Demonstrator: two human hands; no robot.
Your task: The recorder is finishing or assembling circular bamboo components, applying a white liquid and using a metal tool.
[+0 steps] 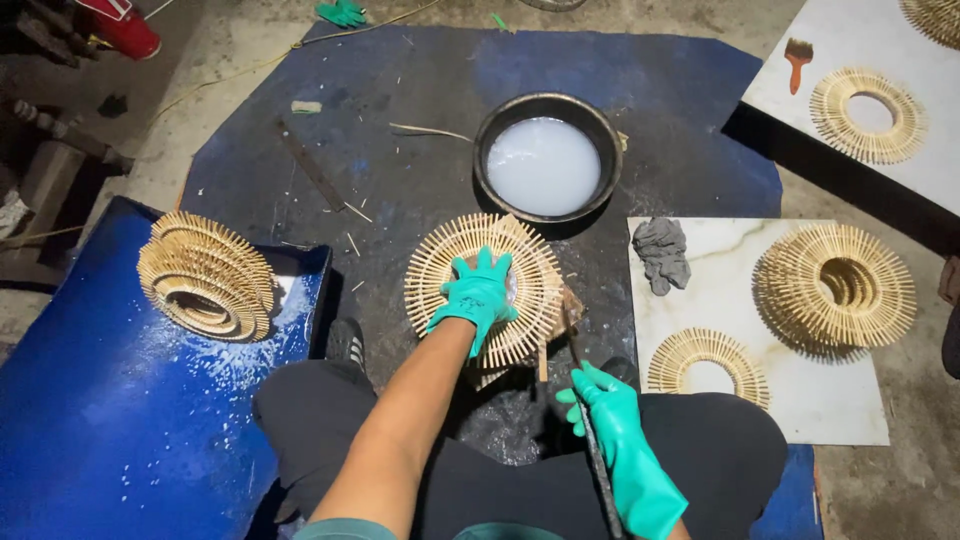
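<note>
My left hand (477, 292), in a green rubber glove, lies flat on the middle of a round ring of thin bamboo sticks (436, 275) that rests on a dark blue mat (400, 120). My right hand (612, 420), also gloved green, is closed on a long thin dark tool (588, 420) held near my right knee, its tip pointing toward the ring's right edge. Just beyond the ring stands a black bowl (547, 107) of milky white liquid.
A stack of bamboo rings (205, 276) sits on a blue sheet at left. At right, a white tile (740, 300) holds another stack of rings (838, 286), a single ring (708, 362) and a grey rag (661, 252). A far tile (860, 40) holds a ring and a brush (797, 58).
</note>
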